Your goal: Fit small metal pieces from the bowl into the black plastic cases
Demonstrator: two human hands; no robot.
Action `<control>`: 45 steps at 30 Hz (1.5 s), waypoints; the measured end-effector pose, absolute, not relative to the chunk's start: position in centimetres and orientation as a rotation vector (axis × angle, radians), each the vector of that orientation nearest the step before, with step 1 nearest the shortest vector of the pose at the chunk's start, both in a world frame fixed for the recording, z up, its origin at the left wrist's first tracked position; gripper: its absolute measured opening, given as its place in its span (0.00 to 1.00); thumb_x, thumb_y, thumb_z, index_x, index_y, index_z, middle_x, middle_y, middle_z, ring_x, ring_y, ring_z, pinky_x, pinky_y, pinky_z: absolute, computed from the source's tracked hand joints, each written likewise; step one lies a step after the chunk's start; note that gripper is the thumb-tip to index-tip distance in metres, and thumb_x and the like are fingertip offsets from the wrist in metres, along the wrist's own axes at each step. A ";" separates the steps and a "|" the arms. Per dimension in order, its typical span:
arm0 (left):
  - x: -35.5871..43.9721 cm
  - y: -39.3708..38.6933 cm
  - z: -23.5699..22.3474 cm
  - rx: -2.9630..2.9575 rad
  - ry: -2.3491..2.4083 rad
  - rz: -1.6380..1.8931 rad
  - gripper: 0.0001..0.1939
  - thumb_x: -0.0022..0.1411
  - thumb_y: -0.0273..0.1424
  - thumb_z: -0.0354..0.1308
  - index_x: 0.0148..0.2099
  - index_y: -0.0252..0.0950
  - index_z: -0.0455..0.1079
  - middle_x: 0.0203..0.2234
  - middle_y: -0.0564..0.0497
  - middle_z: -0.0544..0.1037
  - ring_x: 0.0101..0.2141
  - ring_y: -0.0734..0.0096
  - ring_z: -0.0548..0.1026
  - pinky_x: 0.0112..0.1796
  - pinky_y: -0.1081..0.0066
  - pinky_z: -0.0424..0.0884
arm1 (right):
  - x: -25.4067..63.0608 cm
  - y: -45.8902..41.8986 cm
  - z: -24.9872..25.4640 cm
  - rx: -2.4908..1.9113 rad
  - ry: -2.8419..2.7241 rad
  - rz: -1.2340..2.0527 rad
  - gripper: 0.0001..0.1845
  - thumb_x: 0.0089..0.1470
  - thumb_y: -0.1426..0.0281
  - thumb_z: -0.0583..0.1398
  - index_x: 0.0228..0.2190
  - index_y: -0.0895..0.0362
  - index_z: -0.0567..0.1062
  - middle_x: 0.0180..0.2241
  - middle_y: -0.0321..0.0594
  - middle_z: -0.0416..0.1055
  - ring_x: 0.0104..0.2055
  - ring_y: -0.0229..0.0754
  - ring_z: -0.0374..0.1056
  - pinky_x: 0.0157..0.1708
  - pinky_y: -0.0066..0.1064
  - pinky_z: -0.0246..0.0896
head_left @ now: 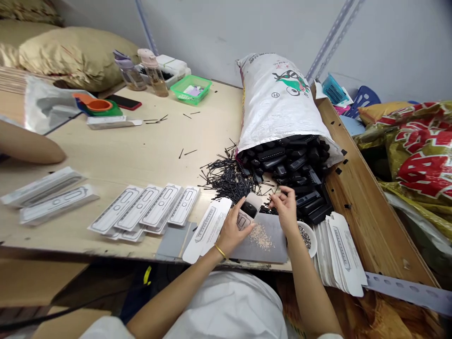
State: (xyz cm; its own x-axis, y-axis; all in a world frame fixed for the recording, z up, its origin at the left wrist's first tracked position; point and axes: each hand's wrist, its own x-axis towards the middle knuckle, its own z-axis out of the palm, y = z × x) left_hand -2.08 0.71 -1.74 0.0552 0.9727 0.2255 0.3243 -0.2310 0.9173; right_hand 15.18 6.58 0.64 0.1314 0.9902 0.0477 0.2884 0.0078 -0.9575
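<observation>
My left hand (233, 230), with a yellow bracelet at the wrist, is wrapped round a small white printed carton (247, 216). A black plastic part (250, 208) shows at the carton's open end. Just right of it, my right hand (285, 207) is closed in a pinch; what lies between the fingertips is too small to make out. Beyond both hands spreads a heap of thin black sticks (229, 176). Below them, small beige bits (261, 237) are scattered on a grey sheet (275, 254). A flat white carton (208, 228) lies left of my left hand.
Black plastic parts (300, 174) spill from a large white sack (271, 108). A white bowl of small metal pieces (312, 242) stands beside a stack of flat cartons (339, 249). Several filled cartons (155, 207) lie at left. A wooden board (374, 207) edges the right side. Another person's arm (28, 143) rests far left.
</observation>
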 end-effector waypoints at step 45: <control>-14.9 3.9 -0.4 1.537 2.043 0.925 0.32 0.53 0.39 0.62 0.57 0.32 0.60 0.53 0.33 0.63 0.56 0.40 0.59 0.50 0.45 0.62 | 17.1 -1.6 -2.6 -1.595 -1.303 0.555 0.16 0.59 0.60 0.54 0.41 0.58 0.73 0.41 0.46 0.73 0.44 0.45 0.68 0.46 0.40 0.61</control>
